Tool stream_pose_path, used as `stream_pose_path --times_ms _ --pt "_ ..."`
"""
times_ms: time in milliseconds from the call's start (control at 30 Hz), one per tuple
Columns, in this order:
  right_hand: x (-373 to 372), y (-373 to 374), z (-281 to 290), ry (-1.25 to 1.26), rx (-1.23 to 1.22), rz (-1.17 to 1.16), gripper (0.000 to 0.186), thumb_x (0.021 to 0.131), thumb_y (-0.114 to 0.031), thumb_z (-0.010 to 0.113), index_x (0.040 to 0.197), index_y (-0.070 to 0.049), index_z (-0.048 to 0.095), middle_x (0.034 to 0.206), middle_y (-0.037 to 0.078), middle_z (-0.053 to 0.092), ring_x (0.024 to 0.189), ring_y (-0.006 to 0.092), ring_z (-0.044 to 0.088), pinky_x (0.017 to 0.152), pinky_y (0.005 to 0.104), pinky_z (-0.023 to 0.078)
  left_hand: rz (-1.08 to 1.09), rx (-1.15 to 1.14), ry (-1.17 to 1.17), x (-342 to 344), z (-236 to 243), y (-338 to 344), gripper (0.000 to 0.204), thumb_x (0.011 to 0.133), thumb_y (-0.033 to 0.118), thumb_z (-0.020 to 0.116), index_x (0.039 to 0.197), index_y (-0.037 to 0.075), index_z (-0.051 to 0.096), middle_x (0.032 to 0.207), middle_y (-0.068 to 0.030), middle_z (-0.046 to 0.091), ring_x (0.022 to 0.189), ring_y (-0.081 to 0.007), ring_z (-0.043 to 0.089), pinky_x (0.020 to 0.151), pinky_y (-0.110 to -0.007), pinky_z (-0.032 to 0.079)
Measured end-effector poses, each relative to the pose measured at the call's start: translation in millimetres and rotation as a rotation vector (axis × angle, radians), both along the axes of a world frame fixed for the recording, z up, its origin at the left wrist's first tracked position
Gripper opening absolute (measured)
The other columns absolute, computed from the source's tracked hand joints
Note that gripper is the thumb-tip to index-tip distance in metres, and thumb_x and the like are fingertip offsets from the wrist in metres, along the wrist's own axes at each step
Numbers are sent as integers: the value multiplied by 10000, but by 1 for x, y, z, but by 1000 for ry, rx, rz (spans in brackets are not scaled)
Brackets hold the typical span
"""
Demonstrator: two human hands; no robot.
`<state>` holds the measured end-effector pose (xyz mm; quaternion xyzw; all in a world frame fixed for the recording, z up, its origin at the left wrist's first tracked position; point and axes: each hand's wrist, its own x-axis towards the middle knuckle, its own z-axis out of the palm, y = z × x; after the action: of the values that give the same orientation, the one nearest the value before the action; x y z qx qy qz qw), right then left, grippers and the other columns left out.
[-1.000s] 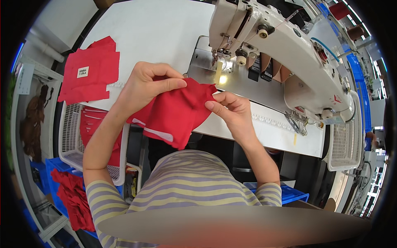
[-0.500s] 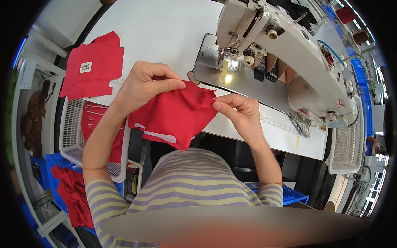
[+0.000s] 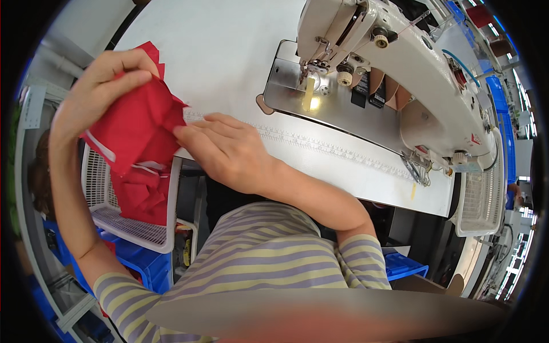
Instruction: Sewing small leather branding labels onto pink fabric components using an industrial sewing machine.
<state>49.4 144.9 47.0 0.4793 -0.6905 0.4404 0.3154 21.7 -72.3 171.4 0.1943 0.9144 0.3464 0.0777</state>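
Observation:
My left hand [image 3: 108, 83] pinches a red fabric piece [image 3: 131, 128] with white strips on it, raised at the left edge of the table over the stack of red cloth pieces [image 3: 155, 54], which it mostly hides. My right hand [image 3: 229, 151] reaches across to the fabric's right edge, its fingers curled and thumb at the cloth. Below the held piece, more red pieces [image 3: 143, 200] lie in a white plastic basket [image 3: 126, 228].
A white sewing machine [image 3: 417, 80] with a metal bed stands on the white table [image 3: 217, 51]; a printed ruler [image 3: 309, 143] runs along the table's front. Another white basket [image 3: 480, 211] sits at the right. Blue trays [image 3: 143, 268] are below left.
Both my hands have moved left with the red piece, from in front of the machine to over the stack at the table's left. The piece now covers most of that stack.

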Motion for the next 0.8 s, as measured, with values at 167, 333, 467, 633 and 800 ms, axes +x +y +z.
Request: stream_pose_path --times_ms 167,333,467,633,800 --pt "-5 11 -25 -93 133 -141 324 751 -11 607 1074 7 592 922 138 677 877 283 673 841 402 540 -79 -867 908 -21 -50 72 69 753 111 571 772 95 635 782 -60 623 857 -214 617 926 -405 393" --pt "-17 85 -64 -108 473 -319 297 741 -62 597 1019 39 583 890 155 669 863 276 668 852 389 524 -171 -527 965 -58 -174 127 77 761 104 585 793 82 652 855 -49 602 862 -204 598 916 -380 400" --pt "-30 120 -62 55 559 -340 274 699 -74 618 949 38 627 874 146 665 840 265 663 815 366 521 -272 -76 836 -90 -199 140 131 775 82 642 904 72 661 875 -58 599 826 -190 572 803 -350 455" --pt "-40 132 -51 63 612 -373 254 685 -77 620 914 30 642 931 152 672 865 262 663 780 348 508 -111 283 27 -117 -176 156 138 792 127 684 816 -4 647 777 -61 640 734 -181 590 677 -308 455" --pt "-51 139 -61 63 602 -351 251 674 -71 630 907 23 644 934 151 672 876 259 664 773 340 507 -58 279 -122 -134 -175 164 167 655 133 703 695 -20 650 631 -111 637 603 -216 612 603 -318 482"
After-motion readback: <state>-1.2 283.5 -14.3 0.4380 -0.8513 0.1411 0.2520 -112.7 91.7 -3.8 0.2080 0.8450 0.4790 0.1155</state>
